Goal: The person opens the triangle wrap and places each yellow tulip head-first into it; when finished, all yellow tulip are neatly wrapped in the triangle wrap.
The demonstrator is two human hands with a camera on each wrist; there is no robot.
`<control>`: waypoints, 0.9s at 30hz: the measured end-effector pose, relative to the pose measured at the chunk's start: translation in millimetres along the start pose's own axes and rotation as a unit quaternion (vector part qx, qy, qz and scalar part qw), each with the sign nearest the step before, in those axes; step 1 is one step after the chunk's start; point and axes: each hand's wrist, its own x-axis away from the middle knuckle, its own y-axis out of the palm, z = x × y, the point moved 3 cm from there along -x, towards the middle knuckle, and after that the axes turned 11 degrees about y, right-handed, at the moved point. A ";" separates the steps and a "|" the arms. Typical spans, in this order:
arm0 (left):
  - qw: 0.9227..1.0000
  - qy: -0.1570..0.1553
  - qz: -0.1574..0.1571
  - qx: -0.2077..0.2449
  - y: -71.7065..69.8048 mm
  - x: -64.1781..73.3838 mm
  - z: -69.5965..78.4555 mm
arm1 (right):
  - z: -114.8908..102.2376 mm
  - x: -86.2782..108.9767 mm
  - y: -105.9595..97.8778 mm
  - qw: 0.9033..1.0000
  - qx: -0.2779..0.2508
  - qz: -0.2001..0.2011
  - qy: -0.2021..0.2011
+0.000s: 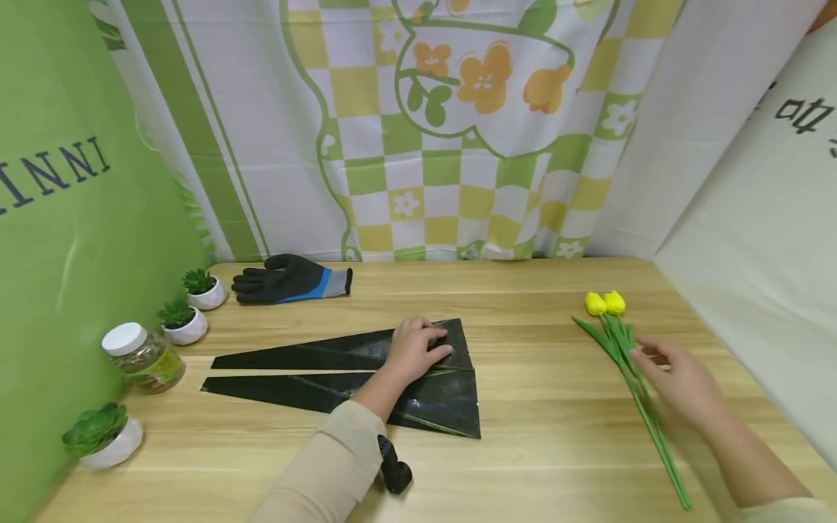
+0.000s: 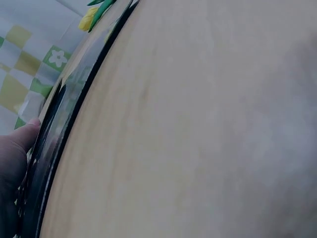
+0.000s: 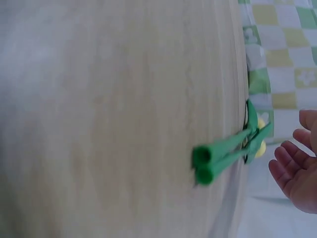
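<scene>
My left hand [image 1: 415,350] rests, fingers spread, on the wide right end of two flat, glossy black tapered sleeves [image 1: 441,403] with thin gold lines. They lie one above the other, narrow ends to the left. In the left wrist view, the thumb [image 2: 26,134] shows beside the black sleeve edge. On the right, two yellow artificial tulips [image 1: 604,303] lie with their long green stems [image 1: 644,414] towards me. My right hand [image 1: 680,381] is just right of their leaves, fingertips close to them. In the right wrist view its fingers [image 3: 287,161] are loosely bent, with nothing in the palm.
Several small potted plants [image 1: 186,325] and a lidded jar [image 1: 144,357] line the left side. A black and blue work glove [image 1: 290,280] lies at the back left. A patterned curtain [image 1: 458,196] hangs behind the wooden table [image 1: 536,436].
</scene>
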 end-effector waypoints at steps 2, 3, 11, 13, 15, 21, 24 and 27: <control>1.000 0.006 0.001 -0.015 -0.9 0.3 0.8 | 7.2 -0.7 -1.2 1.000 0.008 -0.003 0.007; 1.000 0.008 0.001 -0.017 -1.4 0.6 1.5 | 10.3 -1.2 -1.7 1.000 0.012 -0.005 0.010; 1.000 0.001 0.004 -0.010 -1.3 -1.1 1.5 | 27.1 -4.8 -1.0 0.997 0.045 -0.050 0.043; 1.000 -0.002 0.006 -0.015 -0.3 -2.1 0.6 | 29.5 -5.1 0.5 0.995 0.052 -0.062 0.049; 1.000 -0.004 0.012 -0.016 -0.2 -2.4 0.7 | 31.1 -5.0 2.0 0.994 0.059 -0.072 0.054; 0.999 -0.009 0.031 -0.006 0.1 -3.0 0.7 | 32.2 -5.2 4.7 0.994 0.068 -0.072 0.056; 0.999 -0.010 0.033 -0.003 0.2 -2.7 1.2 | 32.0 -4.7 5.3 0.993 0.067 -0.075 0.061; 0.999 -0.010 0.035 0.001 0.7 -2.4 1.5 | 31.4 -2.6 5.6 0.993 0.066 -0.077 0.067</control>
